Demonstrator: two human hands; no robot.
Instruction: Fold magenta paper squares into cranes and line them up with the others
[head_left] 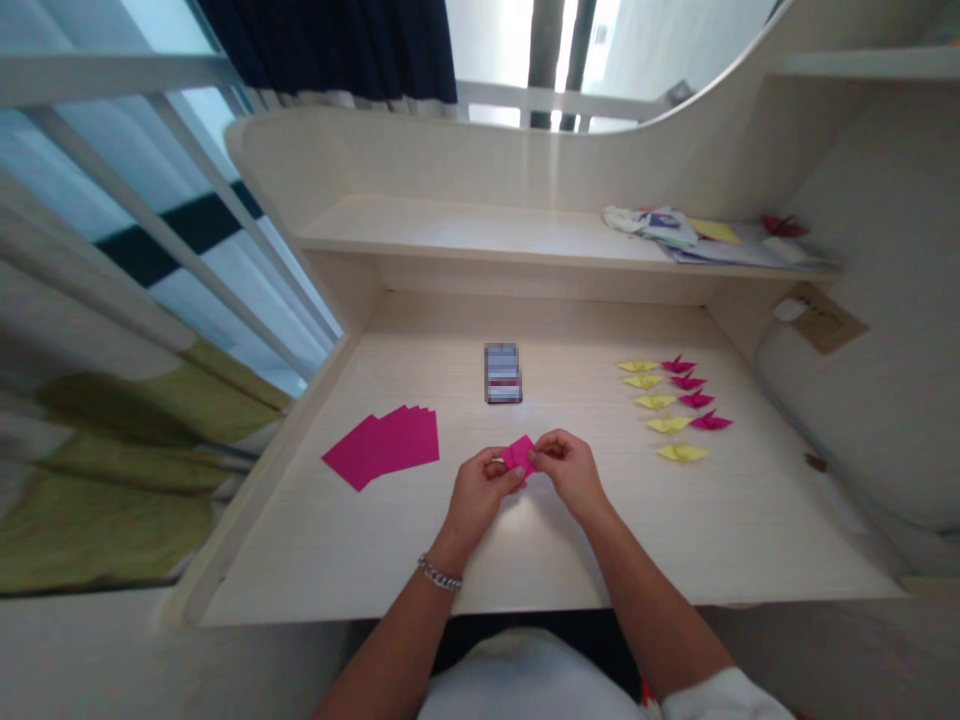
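Between my two hands is a small piece of folded pink origami paper [519, 453], held just above the desk near its front middle. My left hand [478, 490] pinches its left and lower side with thumb and fingers. On the right corner of the paper, the fingertips of my right hand [571, 470] are closed. A fanned stack of flat pink paper sheets [390, 445] lies to the left of my hands. Over to the right, several folded yellow paper cranes [681, 453] stand in a column beside several pink paper cranes [697, 399].
A phone [502, 374] lies on the desk [300, 560] beyond my hands. Papers [720, 240] and a dark red folded piece [783, 226] rest on the raised shelf [450, 230]. A cable [795, 425] runs along the right wall from a plug. White bars [112, 170] border the left.
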